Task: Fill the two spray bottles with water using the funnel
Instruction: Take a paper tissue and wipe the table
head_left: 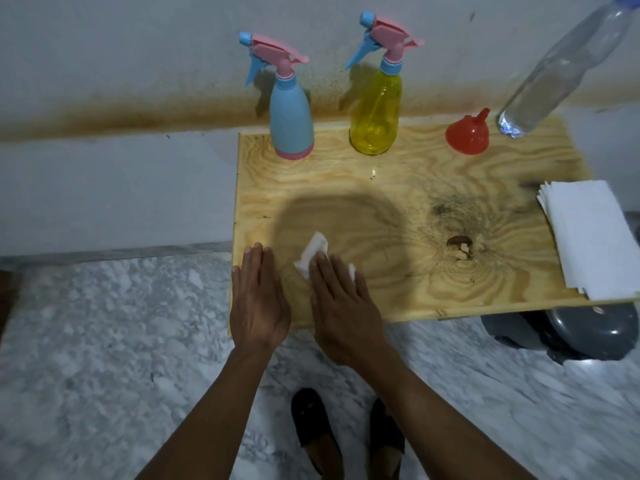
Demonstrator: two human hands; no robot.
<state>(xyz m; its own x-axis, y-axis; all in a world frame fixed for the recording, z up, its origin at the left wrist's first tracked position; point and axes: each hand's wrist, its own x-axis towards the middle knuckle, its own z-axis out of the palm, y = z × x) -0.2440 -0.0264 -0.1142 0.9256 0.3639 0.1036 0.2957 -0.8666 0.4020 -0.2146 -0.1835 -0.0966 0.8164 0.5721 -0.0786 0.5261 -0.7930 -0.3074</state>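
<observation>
Blue and yellow plastic spray bottles (292, 116) (375, 112), both with pink trigger heads screwed on, stood at the back edge of the pale plywood board (381, 202), with the small red funnel (467, 135) and the clear water bottle (568, 67) to their right. The right hand (341, 303) pressed a crumpled white tissue (313, 254) flat-fingered on the board, probably wiping; the left hand (258, 299) lay open near the left edge. A wide middle stayed free for working, and a folded white paper stack (588, 237) overhung the right edge.
</observation>
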